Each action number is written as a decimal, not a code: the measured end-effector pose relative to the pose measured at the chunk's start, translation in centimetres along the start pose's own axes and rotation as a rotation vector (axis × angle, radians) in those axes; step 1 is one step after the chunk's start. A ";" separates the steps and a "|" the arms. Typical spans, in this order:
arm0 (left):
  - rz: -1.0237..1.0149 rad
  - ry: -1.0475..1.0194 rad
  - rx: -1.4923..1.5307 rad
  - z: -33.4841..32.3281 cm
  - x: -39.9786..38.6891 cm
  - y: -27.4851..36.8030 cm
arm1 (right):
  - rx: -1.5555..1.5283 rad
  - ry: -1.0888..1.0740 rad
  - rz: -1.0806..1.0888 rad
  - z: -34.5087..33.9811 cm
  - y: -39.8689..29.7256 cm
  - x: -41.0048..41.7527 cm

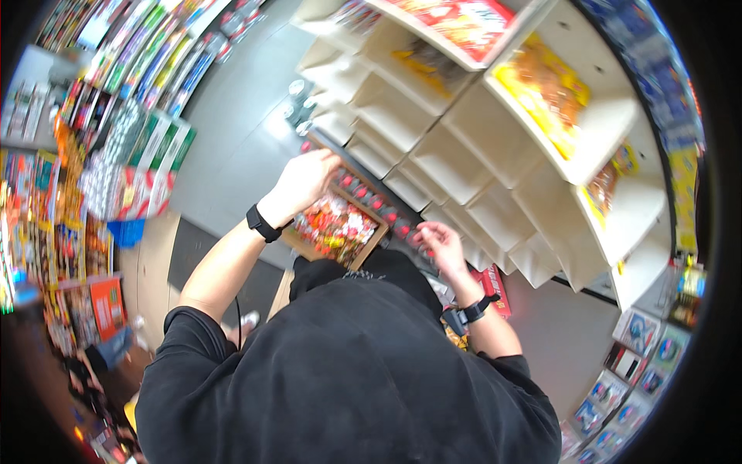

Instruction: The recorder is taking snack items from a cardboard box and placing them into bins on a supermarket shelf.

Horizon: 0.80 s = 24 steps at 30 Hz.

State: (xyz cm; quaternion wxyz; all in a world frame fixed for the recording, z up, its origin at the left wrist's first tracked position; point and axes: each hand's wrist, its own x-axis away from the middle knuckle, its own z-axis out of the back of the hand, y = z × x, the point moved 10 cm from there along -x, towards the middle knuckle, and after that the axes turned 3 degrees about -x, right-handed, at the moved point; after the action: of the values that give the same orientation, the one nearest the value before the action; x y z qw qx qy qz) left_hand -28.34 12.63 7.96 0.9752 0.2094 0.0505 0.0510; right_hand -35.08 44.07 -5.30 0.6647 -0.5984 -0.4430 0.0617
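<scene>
My left hand (307, 178) reaches over the far left corner of an open cardboard box (379, 236), its fingertips close to the box's long rim. Blur hides whether those fingers hold anything. Inside the box lies a heap of small, brightly wrapped sweets (336, 225), mostly red, orange and white. Off the box's right side hovers my right hand (443, 246), palm partly up and fingers loosely curled, with nothing visible in it. Between box and shelving runs a row of small red-topped items (377, 202), too blurred to name; my right fingertips are near its end.
White tiered display shelving (452, 156) rises just ahead, with yellow bags of snacks (548, 93) and red packets (464, 20) on its upper tiers. Stacked multipacks (153, 165) stand at left on the grey floor (232, 116). A red box (493, 287) lies right of my right wrist.
</scene>
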 end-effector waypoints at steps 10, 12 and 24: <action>0.394 -0.455 0.345 -16.3 27.0 -12.8 | 0.276 -0.147 -0.343 -7.8 9.5 -9.3; 0.485 -0.432 0.523 -22.0 28.5 -14.6 | 0.367 -0.207 -0.437 -8.2 14.5 -11.0; 1.453 -0.096 1.572 -59.2 34.2 -22.1 | 0.762 -0.541 -0.558 -8.0 44.3 -33.4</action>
State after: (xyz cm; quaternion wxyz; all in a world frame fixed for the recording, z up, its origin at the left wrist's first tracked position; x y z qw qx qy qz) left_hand 0.14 20.55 -57.52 0.3038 0.7604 -0.1062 0.5641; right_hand -29.92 29.90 -59.28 0.6879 -0.1373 -0.6866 0.1909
